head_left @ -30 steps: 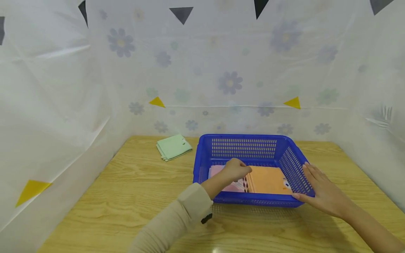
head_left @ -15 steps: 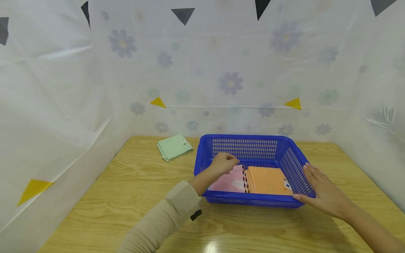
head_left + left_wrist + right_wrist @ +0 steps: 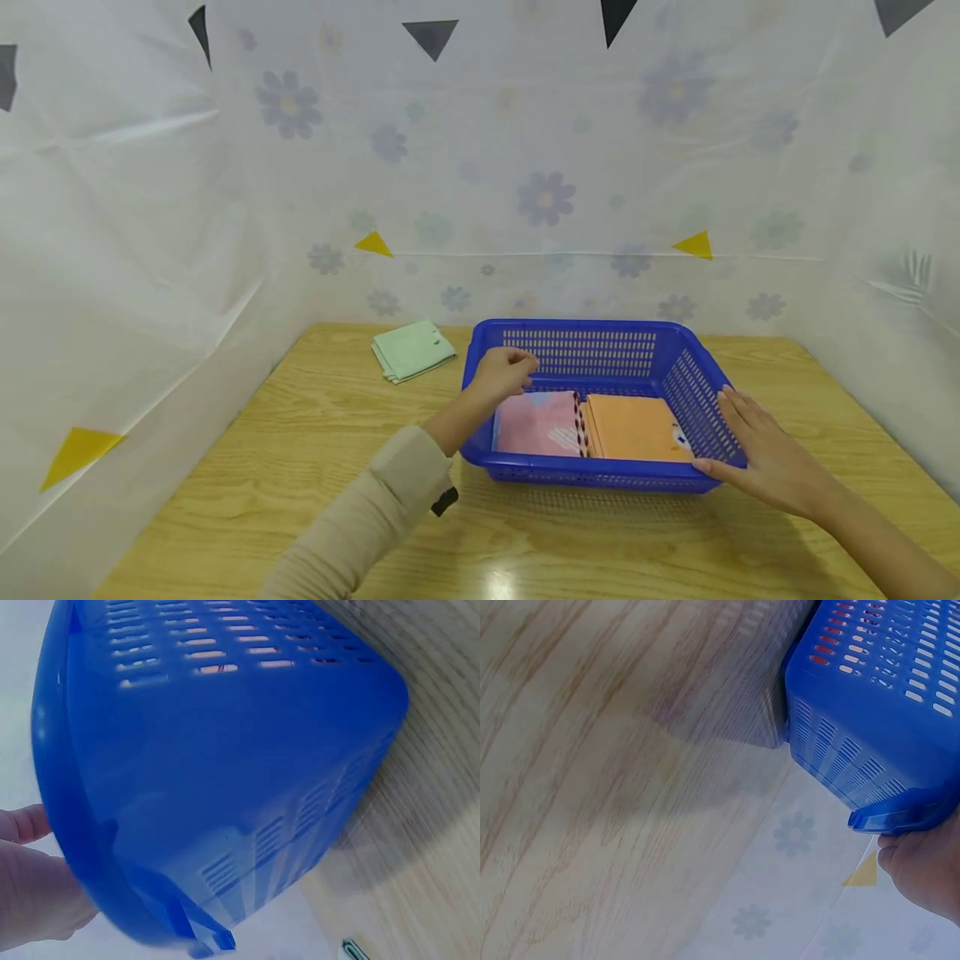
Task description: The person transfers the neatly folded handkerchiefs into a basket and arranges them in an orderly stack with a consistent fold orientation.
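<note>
A blue plastic basket (image 3: 600,472) with slotted walls stands on the table. Side by side inside lie a folded pink cloth (image 3: 531,423), dark-and-white stitching along its right edge, and a folded orange cloth (image 3: 636,427) with a small eye-like print. My left hand (image 3: 498,373) hovers over the basket's left side, fingers loosely bent and holding nothing. In the left wrist view, part of that hand (image 3: 37,892) shows beyond the basket's rim (image 3: 56,757). My right hand (image 3: 768,454) rests against the basket's right front corner, its fingers straight along the side rim and thumb on the front rim.
A folded light green cloth (image 3: 414,350) lies on the wooden table (image 3: 322,450), left of the basket near the back edge. White flower-patterned sheeting (image 3: 450,167) closes off the back and both sides.
My left hand has drawn back leftward and slightly up from between the two folded cloths, uncovering the pink one. The right hand and the basket have stayed in place.
</note>
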Tool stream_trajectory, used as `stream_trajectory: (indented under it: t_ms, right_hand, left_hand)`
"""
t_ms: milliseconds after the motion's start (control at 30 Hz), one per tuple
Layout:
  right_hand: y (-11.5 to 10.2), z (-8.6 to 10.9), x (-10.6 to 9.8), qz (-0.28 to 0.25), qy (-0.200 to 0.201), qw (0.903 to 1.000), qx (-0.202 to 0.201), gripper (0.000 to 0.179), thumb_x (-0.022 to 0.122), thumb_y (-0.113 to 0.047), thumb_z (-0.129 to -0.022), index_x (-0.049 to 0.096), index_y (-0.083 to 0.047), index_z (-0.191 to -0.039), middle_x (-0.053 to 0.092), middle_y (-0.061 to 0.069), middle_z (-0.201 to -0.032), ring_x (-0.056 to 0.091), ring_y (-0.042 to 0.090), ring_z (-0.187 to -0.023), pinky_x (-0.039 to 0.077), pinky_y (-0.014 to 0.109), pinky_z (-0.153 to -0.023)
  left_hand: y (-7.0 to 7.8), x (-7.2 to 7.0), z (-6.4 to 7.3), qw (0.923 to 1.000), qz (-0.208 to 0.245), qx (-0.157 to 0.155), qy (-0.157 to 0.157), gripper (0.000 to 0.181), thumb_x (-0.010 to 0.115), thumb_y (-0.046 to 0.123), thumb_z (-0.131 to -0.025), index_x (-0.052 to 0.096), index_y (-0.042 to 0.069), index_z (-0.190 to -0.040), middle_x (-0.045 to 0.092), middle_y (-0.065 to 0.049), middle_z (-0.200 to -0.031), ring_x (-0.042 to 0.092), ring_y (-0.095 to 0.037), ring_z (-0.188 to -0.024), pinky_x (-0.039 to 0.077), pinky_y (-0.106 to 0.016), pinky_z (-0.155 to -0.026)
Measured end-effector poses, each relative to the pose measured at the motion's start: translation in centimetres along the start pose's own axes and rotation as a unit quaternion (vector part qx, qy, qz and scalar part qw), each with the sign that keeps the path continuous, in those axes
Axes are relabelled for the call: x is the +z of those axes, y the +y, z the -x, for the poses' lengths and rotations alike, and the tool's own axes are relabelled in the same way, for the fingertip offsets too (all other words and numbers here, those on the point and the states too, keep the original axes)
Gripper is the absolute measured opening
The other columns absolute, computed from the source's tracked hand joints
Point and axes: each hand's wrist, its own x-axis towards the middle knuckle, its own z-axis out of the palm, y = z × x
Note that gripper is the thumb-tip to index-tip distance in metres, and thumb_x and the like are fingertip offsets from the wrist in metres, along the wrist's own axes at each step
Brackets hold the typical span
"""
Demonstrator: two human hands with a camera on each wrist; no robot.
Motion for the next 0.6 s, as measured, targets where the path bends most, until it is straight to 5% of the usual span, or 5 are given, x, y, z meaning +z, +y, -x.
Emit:
stream_trajectory:
  t_ms: [333,600]
  right_hand:
    - [0.0,0.0,0.1,-0.004,-0.002,1.0,0.004,0.092,0.056,-0.043,-0.085,0.003,0.006,-0.142,0.001,0.029,-0.148,-0.007,0.042,-0.136,-0.01,0.057,-0.108]
    - [0.1,0.0,0.1,-0.008,0.001,1.0,0.004,0.092,0.056,-0.042,-0.085,0.003,0.005,-0.142,0.001,0.028,-0.148,-0.006,0.043,-0.136,-0.005,0.062,-0.107]
  left_hand:
    - [-0.6,-1.8,-0.3,0.9965,0.051,0.034,0.057,0.031,0.051,0.019,-0.091,0.057,0.001,-0.115,0.06,-0.015,-0.111,0.061,-0.027,-0.097,0.054,-0.034,-0.078]
    - [-1.1,-3.3,-0.6,0.9859,0.082,0.049,0.138,0.025,0.054,0.016,-0.089,0.061,0.002,-0.108,0.062,-0.017,-0.106,0.063,-0.024,-0.09,0.055,-0.031,-0.076]
